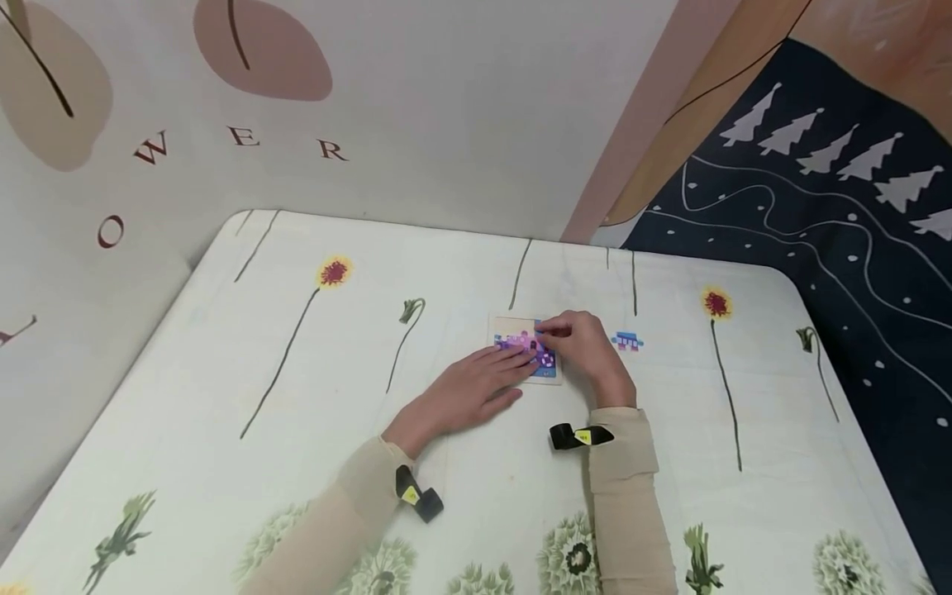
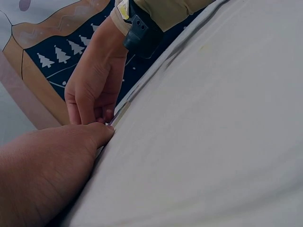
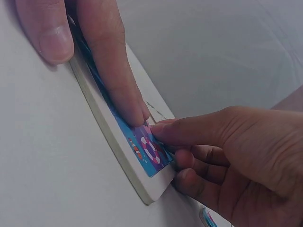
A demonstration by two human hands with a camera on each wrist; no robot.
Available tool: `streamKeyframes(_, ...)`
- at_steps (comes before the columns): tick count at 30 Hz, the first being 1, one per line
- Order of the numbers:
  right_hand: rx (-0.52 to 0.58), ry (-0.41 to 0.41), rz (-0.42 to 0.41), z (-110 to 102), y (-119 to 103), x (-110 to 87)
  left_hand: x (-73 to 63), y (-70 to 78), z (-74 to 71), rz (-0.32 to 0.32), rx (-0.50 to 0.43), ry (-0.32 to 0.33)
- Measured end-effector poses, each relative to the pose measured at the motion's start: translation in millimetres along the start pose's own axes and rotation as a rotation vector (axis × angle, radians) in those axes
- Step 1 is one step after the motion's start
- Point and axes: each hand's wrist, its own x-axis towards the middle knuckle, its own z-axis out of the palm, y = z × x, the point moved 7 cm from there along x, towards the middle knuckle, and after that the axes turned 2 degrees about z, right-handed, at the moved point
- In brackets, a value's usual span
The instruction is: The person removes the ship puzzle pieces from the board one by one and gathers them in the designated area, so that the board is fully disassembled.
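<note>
A small jigsaw puzzle (image 1: 548,360) in blue, purple and pink lies in a pale tray (image 1: 513,325) on the table. My left hand (image 1: 476,388) lies across its left and lower part with straight fingers pressing the pieces. At the right side my right hand (image 1: 589,351) pinches a puzzle piece (image 1: 539,326) between thumb and fingertips, which hide most of it. In the right wrist view, the printed lifebuoy (image 3: 150,150) shows beside the right thumb. The left wrist view shows the left hand's back (image 2: 52,161), the tray being mostly hidden.
Right of the tray, a loose blue and purple puzzle piece (image 1: 627,341) lies on the flower-patterned tablecloth (image 1: 446,273). A printed wall stands behind the table, with a dark tree-patterned panel (image 1: 803,190) at the right. Both wrists wear black cameras.
</note>
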Motion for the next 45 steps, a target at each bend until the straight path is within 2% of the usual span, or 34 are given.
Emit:
streamKeyframes(5,-0.003,0.003,-0.001,1.0,0.0,0.4,-0.2,-0.5,-0.2,-0.009,0.006,-0.013)
streamKeyframes(30,-0.092,0.045,-0.058,-4.5,-2.4,-2.0,0.5,-0.1,-0.2,0.02,0.001,0.019)
streamKeyframes(34,-0.088,0.055,-0.048,-7.1,-1.7,-2.3,0.5,-0.4,-0.1,0.021,0.001,0.022)
streamKeyframes(41,-0.055,0.075,0.026,-11.8,1.6,-3.1,1.1,-1.0,0.5,0.025,0.014,0.021)
streamKeyframes(45,-0.024,0.079,0.01,-12.6,0.7,-3.5,1.2,-1.3,0.6,0.024,0.014,0.017)
